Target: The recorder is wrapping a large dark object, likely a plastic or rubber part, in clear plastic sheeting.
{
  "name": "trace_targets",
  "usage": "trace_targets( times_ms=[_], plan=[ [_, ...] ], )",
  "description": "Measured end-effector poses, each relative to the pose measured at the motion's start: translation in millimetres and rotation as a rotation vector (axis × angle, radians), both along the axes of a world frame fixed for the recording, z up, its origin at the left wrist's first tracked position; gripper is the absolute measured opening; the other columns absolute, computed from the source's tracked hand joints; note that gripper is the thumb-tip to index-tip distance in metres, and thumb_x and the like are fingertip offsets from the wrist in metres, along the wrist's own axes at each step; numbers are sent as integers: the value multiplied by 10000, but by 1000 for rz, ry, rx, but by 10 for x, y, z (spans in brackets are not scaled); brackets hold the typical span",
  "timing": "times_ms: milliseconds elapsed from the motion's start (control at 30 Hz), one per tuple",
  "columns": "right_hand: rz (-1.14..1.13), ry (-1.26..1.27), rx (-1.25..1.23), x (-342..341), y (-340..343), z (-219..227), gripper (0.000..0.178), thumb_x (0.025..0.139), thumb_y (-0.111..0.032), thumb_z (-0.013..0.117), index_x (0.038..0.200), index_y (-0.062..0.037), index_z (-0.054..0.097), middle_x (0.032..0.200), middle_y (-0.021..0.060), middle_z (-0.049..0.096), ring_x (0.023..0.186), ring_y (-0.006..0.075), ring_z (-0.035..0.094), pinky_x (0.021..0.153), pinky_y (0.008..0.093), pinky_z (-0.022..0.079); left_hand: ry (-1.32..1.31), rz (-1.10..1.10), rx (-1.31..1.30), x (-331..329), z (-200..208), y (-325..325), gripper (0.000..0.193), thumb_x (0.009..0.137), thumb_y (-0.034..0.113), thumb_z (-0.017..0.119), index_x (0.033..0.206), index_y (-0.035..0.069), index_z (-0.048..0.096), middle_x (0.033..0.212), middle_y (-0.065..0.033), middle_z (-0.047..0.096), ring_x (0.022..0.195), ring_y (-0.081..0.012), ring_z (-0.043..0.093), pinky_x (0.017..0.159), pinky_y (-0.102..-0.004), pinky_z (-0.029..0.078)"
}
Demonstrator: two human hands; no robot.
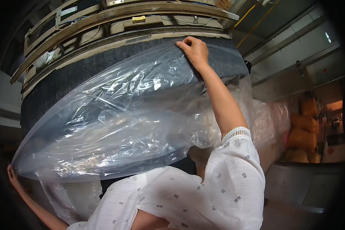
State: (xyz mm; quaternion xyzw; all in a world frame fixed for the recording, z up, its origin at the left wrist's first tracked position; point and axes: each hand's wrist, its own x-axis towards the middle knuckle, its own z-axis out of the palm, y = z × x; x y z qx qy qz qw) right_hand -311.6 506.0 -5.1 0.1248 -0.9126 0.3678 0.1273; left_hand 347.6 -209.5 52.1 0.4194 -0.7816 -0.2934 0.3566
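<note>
A big dark grey roll of fabric (103,65) hangs under a round machine frame (142,15). A large clear plastic bag (115,122) is drawn over the roll's lower side. My right hand (193,50) is raised high and grips the bag's upper edge against the top of the roll. My left hand (13,176) is low at the far left, pinching the bag's bottom corner. My white patterned sleeves (203,191) fill the lower middle.
The machine's curved metal rings and cables arch above the roll. At the right stand stacked orange-brown sacks (304,130) behind a low grey wall (306,184), with more plastic-wrapped goods (272,119) beside them. Tiled wall and yellow cable run at the upper right.
</note>
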Motion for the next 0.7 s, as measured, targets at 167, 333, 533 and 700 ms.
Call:
trace_targets(
  times_ms=[167,333,533,700],
  plan=[
    [-20,62,106,-118,-5,-5,303,691,-372,716,758,-79,676,738,103,651,711,278,617,636,362,451,-5,-76,69,357,-455,135,307,881,267,598,1127,84,594,907,114,508,669,-6,353,559,-156,240],
    [164,-44,66,-369,85,-59,286,680,-337,723,793,-79,674,813,105,661,769,254,624,719,345,465,7,-4,285,109,-740,507,358,873,317,597,1155,98,564,1016,56,543,847,-61,473,726,-192,351],
    [299,96,-677,-699,319,527,112,845,-162,607,897,-64,587,795,7,568,720,84,495,684,228,411,393,40,184,-1229,-507,545,426,912,318,518,1253,65,479,1238,-10,489,1139,-132,417,933,-272,312],
    [-21,210,-411,-1012,535,255,119,849,-159,572,865,-41,562,784,51,620,671,99,535,605,260,435,333,-137,27,-2467,-663,-162,302,901,205,544,1137,16,555,1047,-61,595,952,-151,564,833,-247,435]
  ],
)
